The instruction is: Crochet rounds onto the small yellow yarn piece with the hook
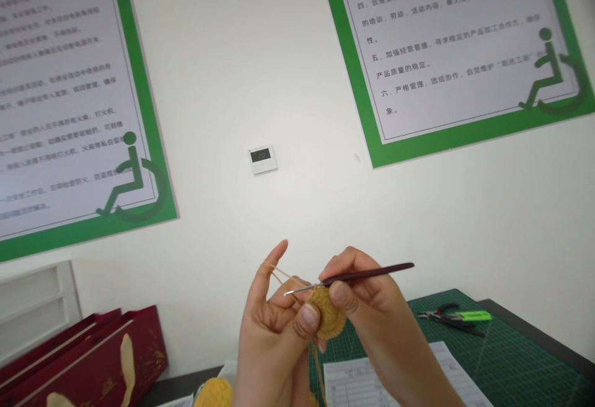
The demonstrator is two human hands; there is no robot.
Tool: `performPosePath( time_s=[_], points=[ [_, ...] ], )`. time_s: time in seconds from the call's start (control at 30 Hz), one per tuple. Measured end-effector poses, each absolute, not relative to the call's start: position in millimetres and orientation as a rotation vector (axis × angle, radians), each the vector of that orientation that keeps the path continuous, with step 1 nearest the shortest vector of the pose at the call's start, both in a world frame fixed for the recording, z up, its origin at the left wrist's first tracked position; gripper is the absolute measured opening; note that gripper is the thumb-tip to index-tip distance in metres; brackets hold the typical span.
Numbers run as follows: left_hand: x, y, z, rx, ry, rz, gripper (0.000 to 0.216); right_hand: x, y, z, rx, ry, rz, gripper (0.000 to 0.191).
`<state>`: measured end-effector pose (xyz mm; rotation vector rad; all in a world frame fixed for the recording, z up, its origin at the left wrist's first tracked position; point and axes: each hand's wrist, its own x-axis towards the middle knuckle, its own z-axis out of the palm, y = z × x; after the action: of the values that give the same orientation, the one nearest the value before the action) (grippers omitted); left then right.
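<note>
My left hand (281,326) pinches a small round piece of mustard-yellow crochet (329,317) between thumb and fingers. Its index finger points up, with a strand of yarn (283,272) looped over it and running down to the work. In my right hand (367,295) is a crochet hook (372,272) with a dark red handle, held like a pen. The hook's metal tip points left and passes at the top edge of the crochet piece. A tail of yarn hangs below the piece.
A green cutting mat (506,357) covers the table at right, with pliers (449,317) on it. Printed paper (346,373) lies under my hands. A yellow yarn ball (214,393) is at the bottom, red gift bags (144,345) at left. Green-framed posters (139,78) and a thermostat (263,159) are on the wall.
</note>
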<state>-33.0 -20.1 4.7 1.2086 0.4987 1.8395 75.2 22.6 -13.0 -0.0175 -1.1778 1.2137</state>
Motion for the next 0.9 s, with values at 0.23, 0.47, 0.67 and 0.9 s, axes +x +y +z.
performPosePath(
  time_s=[0.23, 0.47, 0.67, 0.9],
  points=[
    [-28, -24, 9, 1.313, 0.551, 1.824, 0.105, 77, 29, -15, -0.024, -1.084, 1.167, 0.022],
    [-20, -25, 4, 1.341, 0.676, 1.923, 0.111, 79, 34, -16, -0.043, -1.058, 1.189, 0.024],
    [-24, -27, 7, 1.342, 0.589, 1.887, 0.103, 80, 33, -17, -0.010, -1.083, 1.296, 0.030],
    [-20, -29, 9, 1.299, 0.534, 1.969, 0.091, 79, 37, -19, 0.090, -1.159, 1.310, 0.027]
  ],
)
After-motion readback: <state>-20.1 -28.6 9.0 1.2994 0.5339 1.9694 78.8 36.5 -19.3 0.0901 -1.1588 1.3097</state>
